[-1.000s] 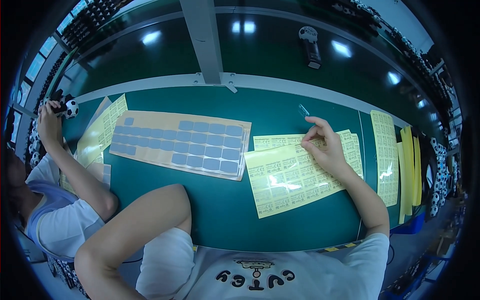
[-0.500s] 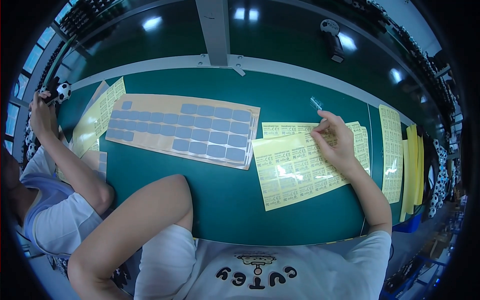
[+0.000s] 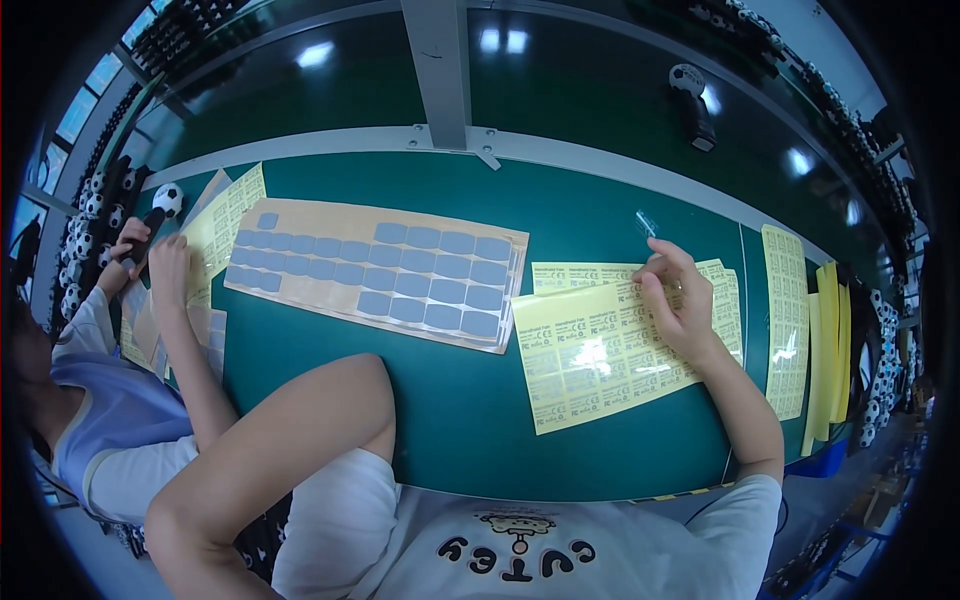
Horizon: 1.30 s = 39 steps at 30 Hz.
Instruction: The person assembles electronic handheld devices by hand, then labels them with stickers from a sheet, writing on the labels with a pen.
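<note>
From the head view, the right hand [image 3: 680,305] rests on the yellow label sheet [image 3: 610,345], fingers curled, fingertips pinching a small clear sticker [image 3: 645,222] lifted above the sheet's far edge. The left hand is hidden; only the bent left arm [image 3: 270,440] shows, so its grip cannot be told. The sheet lies flat on the green table [image 3: 450,400], just beside a tan sheet of grey-blue pads [image 3: 385,270]. A co-worker's hands [image 3: 150,250] hold a small ball-topped item at far left.
</note>
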{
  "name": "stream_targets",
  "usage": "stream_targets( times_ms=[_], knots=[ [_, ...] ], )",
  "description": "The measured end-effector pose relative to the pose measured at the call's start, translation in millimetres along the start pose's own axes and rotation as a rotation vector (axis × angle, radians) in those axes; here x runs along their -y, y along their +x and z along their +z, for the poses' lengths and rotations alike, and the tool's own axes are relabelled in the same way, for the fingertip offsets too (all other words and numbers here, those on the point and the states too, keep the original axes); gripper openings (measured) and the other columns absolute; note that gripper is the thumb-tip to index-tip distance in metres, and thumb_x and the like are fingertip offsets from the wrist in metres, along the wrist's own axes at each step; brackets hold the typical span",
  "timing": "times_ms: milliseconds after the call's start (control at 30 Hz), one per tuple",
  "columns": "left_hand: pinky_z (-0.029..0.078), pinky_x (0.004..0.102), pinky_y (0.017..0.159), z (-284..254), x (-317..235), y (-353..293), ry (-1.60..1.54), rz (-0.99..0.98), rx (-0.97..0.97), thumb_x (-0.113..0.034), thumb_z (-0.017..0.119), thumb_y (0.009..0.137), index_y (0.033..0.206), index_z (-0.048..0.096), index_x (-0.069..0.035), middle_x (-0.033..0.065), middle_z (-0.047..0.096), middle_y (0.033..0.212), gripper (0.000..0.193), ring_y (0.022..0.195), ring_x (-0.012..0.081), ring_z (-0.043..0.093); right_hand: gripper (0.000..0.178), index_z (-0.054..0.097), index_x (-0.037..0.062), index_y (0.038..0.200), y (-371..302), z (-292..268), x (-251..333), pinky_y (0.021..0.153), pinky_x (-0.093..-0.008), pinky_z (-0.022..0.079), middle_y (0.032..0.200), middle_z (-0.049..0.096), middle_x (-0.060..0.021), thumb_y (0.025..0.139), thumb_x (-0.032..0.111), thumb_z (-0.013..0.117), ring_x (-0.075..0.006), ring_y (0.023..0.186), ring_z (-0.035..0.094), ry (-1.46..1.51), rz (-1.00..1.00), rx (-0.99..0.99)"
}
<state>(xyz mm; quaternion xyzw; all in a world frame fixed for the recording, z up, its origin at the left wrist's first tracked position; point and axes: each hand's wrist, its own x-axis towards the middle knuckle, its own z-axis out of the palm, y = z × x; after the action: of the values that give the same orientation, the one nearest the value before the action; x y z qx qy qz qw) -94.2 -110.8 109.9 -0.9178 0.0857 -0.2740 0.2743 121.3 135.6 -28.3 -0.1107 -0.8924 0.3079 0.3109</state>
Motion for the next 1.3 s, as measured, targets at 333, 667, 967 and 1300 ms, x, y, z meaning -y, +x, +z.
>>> stream_targets(
  times_ms=[333,667,967,1300],
  knots=[
    [0.046,0.0279,0.067,-12.2,-12.3,4.9,0.018,-0.076,0.102,-0.014,0.046,0.086,0.089,0.056,-0.005,0.0039,0.056,0.073,0.014,0.067,0.0154,0.055,0.042,0.044,0.0039,0.123,2.6,1.2,4.0,0.065,-0.0251,0.044,0.075,0.059,-0.0085,0.082,-0.003,0.051,-0.0167,0.067,0.054,0.043,0.058,0.011],
    [0.047,0.0287,0.068,-54.1,-32.1,30.6,0.027,-0.166,0.336,-0.014,0.046,0.086,0.088,0.056,-0.006,0.0040,0.056,0.073,0.013,0.067,0.0156,0.056,0.047,0.041,0.0051,0.127,-3.5,-1.7,5.3,0.066,-0.0235,0.044,0.080,0.058,-0.0089,0.082,-0.008,0.048,-0.0152,0.070,0.053,0.045,0.113,0.063],
    [0.047,0.0292,0.068,-66.6,-48.4,41.0,0.023,-0.259,0.415,-0.014,0.046,0.086,0.087,0.056,-0.006,0.0042,0.056,0.073,0.013,0.067,0.0157,0.056,0.049,0.038,0.0057,0.129,-3.9,5.3,1.0,0.067,-0.0232,0.043,0.077,0.055,-0.0071,0.083,-0.008,0.047,-0.0147,0.071,0.052,0.040,0.101,0.031],
    [0.046,0.0289,0.067,-79.1,-58.5,55.5,-0.051,-0.384,0.515,-0.014,0.047,0.085,0.086,0.056,-0.006,0.0044,0.055,0.073,0.012,0.067,0.0159,0.055,0.049,0.037,0.0062,0.129,-5.7,2.3,3.1,0.067,-0.0236,0.042,0.079,0.054,-0.0067,0.083,-0.007,0.047,-0.0147,0.070,0.051,-0.072,0.096,0.075]
  ],
)
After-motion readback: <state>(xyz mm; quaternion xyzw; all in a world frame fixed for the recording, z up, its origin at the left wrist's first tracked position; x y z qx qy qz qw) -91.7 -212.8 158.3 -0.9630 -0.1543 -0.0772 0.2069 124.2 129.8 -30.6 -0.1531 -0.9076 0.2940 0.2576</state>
